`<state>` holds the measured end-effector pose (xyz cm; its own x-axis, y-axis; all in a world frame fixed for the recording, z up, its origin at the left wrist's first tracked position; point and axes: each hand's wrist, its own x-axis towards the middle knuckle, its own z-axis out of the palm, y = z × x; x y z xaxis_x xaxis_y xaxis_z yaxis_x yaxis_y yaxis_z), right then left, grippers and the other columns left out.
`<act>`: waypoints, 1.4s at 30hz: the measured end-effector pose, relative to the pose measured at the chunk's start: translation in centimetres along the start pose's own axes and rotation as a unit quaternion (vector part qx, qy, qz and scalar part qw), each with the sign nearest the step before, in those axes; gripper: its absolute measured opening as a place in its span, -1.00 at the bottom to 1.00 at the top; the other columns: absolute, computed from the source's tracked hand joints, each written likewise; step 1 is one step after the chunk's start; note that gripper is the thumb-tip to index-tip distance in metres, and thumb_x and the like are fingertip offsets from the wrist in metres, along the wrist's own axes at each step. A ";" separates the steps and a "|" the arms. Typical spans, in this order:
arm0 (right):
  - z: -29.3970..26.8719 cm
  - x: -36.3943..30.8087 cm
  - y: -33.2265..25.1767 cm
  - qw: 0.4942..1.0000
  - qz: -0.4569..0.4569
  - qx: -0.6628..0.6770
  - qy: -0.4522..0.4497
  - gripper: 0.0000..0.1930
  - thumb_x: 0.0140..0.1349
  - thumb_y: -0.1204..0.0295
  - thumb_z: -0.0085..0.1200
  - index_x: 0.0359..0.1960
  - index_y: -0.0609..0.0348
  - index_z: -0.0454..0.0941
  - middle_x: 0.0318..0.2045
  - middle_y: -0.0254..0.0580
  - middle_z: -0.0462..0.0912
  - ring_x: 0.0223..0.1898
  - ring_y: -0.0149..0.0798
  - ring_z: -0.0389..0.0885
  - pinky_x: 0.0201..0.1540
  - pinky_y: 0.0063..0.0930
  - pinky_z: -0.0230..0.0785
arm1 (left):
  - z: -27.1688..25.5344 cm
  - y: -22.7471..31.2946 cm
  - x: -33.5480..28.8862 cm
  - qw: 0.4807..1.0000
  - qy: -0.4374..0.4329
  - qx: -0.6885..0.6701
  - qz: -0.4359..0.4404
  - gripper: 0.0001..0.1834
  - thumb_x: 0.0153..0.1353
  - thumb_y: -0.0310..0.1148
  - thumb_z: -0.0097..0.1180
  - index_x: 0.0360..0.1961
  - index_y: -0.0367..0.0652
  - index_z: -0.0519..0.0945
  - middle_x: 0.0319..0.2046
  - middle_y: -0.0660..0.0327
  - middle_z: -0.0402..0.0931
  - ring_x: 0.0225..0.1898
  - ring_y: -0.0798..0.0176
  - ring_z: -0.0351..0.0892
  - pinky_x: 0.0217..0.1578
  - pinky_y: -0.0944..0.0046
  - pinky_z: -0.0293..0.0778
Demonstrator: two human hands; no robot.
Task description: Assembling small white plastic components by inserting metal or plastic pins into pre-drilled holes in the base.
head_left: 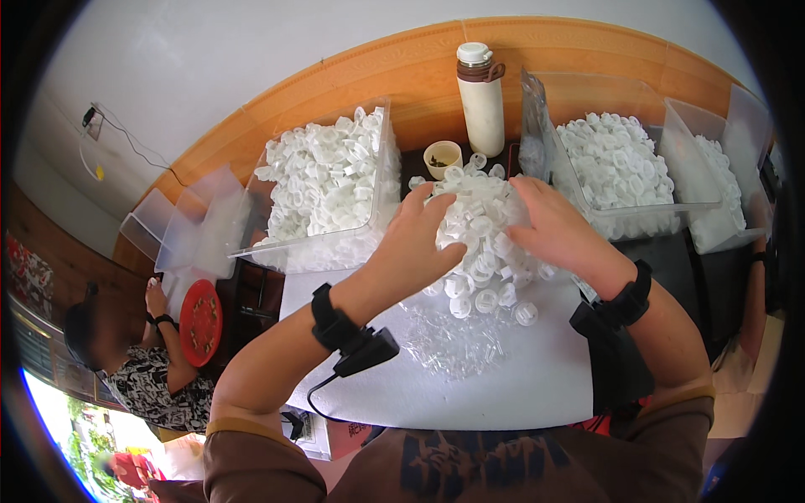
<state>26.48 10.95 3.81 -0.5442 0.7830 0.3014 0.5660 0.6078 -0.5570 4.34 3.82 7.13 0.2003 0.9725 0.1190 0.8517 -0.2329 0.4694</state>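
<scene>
A heap of small white round plastic caps (pixel 480 226) rises in the middle of the white work surface. My left hand (pixel 419 230) touches its left side, fingers spread and thumb apart. Against the heap's right side rests my right hand (pixel 558 220), also with thumb and fingers apart; some fingertips are hidden among the pieces. Neither hand grips a piece that I can make out. Nearer to me lies a loose scatter of small clear plastic pieces (pixel 457 344). A few caps have spread out between the heap and this scatter.
Clear bins of white pieces stand left (pixel 384 168) and right (pixel 700 204). Behind the heap are a yellowish cup (pixel 443 170) and a white bottle (pixel 482 117). At far left, a person (pixel 159 369) sits by a red tray (pixel 210 348); another person's arm (pixel 755 298) shows far right.
</scene>
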 end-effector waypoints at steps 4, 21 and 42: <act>-0.8 -1.5 -0.8 0.999 -0.031 0.012 0.001 -0.45 0.01 0.45 0.05 0.08 0.40 0.25 0.02 0.16 0.39 0.03 0.14 0.37 0.07 -0.20 0.26 | -0.5 0.6 -4.1 0.998 0.032 0.008 0.054 -0.40 0.03 -0.30 0.19 0.12 -0.21 0.34 0.22 -0.21 0.06 0.26 -0.21 0.07 0.21 0.05 0.13; -1.1 -11.4 -4.4 0.999 -0.004 0.020 -0.041 -0.68 -0.04 0.50 0.16 -0.19 0.28 0.48 -0.25 -0.04 0.53 -0.21 0.02 0.50 -0.18 -0.25 0.35 | 0.4 -2.7 -19.3 0.967 0.196 0.027 -0.158 -0.68 -0.01 -0.55 0.15 -0.15 -0.25 0.53 0.04 -0.02 0.40 0.05 0.01 0.41 0.04 0.16 0.33; 2.7 -11.6 -2.6 0.947 0.178 0.265 0.006 -0.74 0.09 0.56 0.12 -0.13 0.20 0.51 -0.31 -0.36 0.52 -0.32 -0.46 0.49 -0.36 -0.61 0.30 | 5.3 1.9 -16.8 0.999 0.037 0.016 0.003 -0.45 -0.10 -0.45 0.27 0.02 -0.20 0.47 0.11 0.03 0.35 0.20 -0.04 0.27 0.14 0.03 0.25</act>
<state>29.67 -0.09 -0.37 -0.3677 0.9295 0.0277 0.3196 0.1543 -0.9349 5.14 -12.94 1.35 0.1691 0.9677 0.1871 0.8660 -0.2365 0.4405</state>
